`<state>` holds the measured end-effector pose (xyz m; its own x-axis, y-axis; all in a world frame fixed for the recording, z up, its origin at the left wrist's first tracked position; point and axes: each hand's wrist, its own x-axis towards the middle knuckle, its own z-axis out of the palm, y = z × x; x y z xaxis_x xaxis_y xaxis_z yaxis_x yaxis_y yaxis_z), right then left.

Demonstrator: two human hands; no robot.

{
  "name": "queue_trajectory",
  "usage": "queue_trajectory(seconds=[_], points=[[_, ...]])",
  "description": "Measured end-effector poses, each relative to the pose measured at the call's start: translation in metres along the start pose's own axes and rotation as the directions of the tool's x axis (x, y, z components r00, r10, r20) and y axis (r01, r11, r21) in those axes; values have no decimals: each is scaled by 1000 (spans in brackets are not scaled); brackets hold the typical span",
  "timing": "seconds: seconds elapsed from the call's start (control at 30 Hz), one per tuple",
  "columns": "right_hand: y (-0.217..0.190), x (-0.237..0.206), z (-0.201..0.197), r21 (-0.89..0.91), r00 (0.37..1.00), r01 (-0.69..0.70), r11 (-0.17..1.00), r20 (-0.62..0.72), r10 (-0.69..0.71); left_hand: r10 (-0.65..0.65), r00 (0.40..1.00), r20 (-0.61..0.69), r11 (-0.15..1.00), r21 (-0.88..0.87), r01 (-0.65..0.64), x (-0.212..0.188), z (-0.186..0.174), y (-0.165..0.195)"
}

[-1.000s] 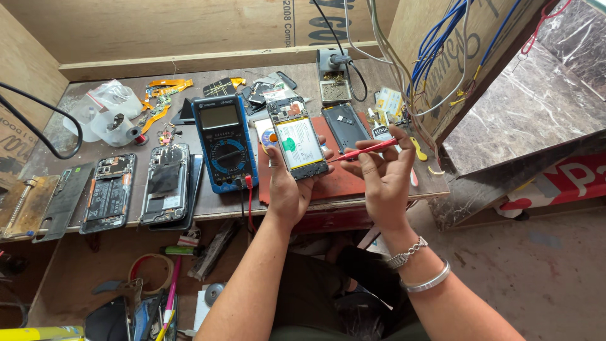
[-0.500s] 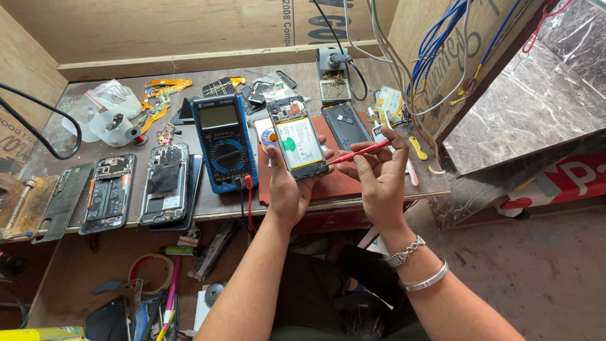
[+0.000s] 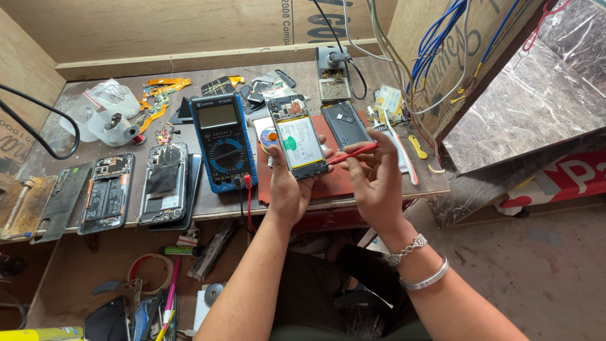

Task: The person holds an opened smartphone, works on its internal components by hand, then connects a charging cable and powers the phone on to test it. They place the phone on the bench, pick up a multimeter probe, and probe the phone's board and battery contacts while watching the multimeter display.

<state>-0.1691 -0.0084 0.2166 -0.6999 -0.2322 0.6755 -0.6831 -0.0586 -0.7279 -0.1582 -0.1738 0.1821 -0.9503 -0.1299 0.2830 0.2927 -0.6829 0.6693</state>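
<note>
The left hand [image 3: 287,189] held an opened phone [image 3: 298,137] above the desk [image 3: 208,205], long axis pointing away. The right hand [image 3: 375,180] pinched a red tool [image 3: 352,153], its tip at the phone's lower right edge.

Place: a small phone-repair workshop, seen from my seat at the bench.
Bench: a worn wooden worktop [image 3: 208,205] boxed in by bare plywood walls [image 3: 158,25].
Instruments: a blue digital multimeter [image 3: 223,140] with its leads plugged in; a soldering-iron stand [image 3: 332,76] at the back.
Stock: opened phones [image 3: 164,183] lying in a row, their backs off; loose orange flex cables [image 3: 158,98].
Wiring: blue and white cables [image 3: 435,50] hanging at my right.
Work in hand: an opened phone [image 3: 298,137] in my left hand [image 3: 287,189], a red tool [image 3: 353,153] in my right hand [image 3: 379,183].
</note>
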Motion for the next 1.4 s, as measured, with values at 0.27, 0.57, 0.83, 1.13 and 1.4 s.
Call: queue_trajectory(seconds=[0.27, 0.57, 0.83, 1.13, 1.4], points=[[-31, 18, 1, -324, 960, 280, 903, 101, -262, 8, 1000, -9, 1000, -19, -8, 1, -2, -4], [-29, 31, 5, -282, 961, 277, 918, 79, -266, 5, 999, -41, 999, -41, -6, 1, 1, 1], [-19, 29, -2, -282, 961, 270, 921, 20, -276, 19, 999, -44, 997, -73, -22, 1, 2, 0], [-16, 25, 1, -247, 950, 311, 918, 57, -306, 28, 999, -40, 996, -88, -31, 0, 8, 5], [-20, 28, 0, -261, 953, 298, 918, 29, -301, 8, 997, -73, 999, -42, -11, -1, 15, 8]])
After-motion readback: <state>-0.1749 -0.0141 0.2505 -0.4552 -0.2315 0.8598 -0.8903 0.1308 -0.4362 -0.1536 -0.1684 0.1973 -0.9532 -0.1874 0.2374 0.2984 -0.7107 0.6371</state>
